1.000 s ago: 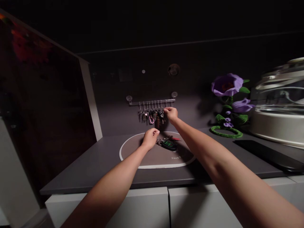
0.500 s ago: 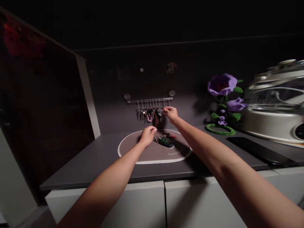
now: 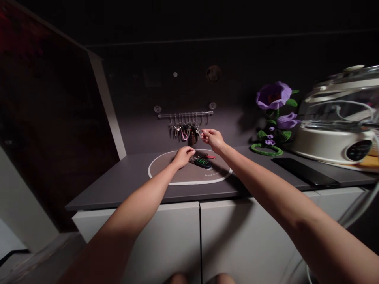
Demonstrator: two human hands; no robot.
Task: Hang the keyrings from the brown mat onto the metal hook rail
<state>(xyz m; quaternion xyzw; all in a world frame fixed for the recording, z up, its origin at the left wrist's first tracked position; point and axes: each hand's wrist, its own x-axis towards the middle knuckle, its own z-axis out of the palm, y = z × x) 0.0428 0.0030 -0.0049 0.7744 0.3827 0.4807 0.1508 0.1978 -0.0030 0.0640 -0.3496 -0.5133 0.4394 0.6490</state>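
Observation:
My right hand (image 3: 213, 139) is raised at the right end of a row of hanging keys (image 3: 184, 131), its thumb and fingertips pinched together beside the last bunch. What lies between those fingertips is too small to make out. The keys hang from a clear hook rail (image 3: 186, 114) on the dark wall. My left hand (image 3: 183, 156) is over an oval brown mat (image 3: 161, 173) with a white rim, its fingers closed together. Just right of it lies a black key fob (image 3: 203, 162) with green-outlined buttons, with a metal ring and a red item (image 3: 210, 157) beside it.
The mat lies on a dark countertop (image 3: 124, 185) above white cabinet doors (image 3: 166, 232). To the right stand a purple artificial flower (image 3: 274, 96) with a green ring base, a dark flat slab (image 3: 304, 172) and a cream appliance (image 3: 322, 142) with a clear lid.
The view has tilted down, so the counter and rail appear higher. My right hand has dropped slightly below the rail. My left hand stays beside the key fob.

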